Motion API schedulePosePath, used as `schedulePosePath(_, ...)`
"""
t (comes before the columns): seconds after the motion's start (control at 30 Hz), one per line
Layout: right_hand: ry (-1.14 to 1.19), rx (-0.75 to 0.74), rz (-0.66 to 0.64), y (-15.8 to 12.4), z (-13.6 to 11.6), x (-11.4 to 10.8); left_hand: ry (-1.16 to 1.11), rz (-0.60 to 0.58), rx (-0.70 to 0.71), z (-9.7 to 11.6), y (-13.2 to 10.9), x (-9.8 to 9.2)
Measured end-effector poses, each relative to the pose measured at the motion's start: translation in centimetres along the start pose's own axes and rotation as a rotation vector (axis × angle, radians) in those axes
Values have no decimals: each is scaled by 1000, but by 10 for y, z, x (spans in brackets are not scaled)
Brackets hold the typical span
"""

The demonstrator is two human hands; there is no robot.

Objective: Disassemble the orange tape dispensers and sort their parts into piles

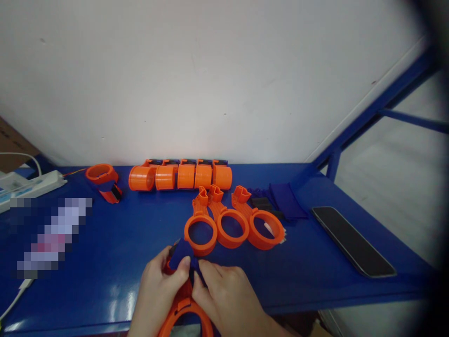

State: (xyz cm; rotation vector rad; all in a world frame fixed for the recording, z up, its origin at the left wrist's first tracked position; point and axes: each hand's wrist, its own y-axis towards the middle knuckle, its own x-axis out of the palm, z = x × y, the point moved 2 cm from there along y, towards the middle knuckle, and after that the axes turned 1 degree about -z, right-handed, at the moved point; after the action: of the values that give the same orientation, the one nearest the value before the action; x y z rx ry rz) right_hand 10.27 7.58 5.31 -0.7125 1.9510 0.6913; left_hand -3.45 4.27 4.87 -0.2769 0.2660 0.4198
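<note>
Close to the table's front edge, my left hand (156, 281) is closed round the head of an orange tape dispenser (171, 323), its ring hanging toward me. A dark blue plastic piece (182, 252) sits at that head, under my left thumb. My right hand (228, 290) is closed too, its thumb and fingers pinching at the blue piece from the right; the exact contact is partly hidden. Just beyond my hands lie orange dispenser frames: a left one (187, 233), a middle one (233, 241) and a right one (261, 242), rings toward me.
Several orange dispensers (185, 177) stand in a row along the wall, and another dispenser (101, 174) sits left of them. Blue plates (288, 201) and dark strips (261, 204) lie at right, near a black phone (352, 241). A power strip (38, 186) is at left on the blue table (87, 295).
</note>
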Motion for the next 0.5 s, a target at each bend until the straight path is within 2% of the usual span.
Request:
schedulePosePath(0.2, 101, -2, 16, -3, 2, 4, -21, 13, 11, -1, -2, -1)
schedulePosePath(0.5, 282, 51, 35, -5, -1, -4, -40, -19, 8, 2, -4, -1)
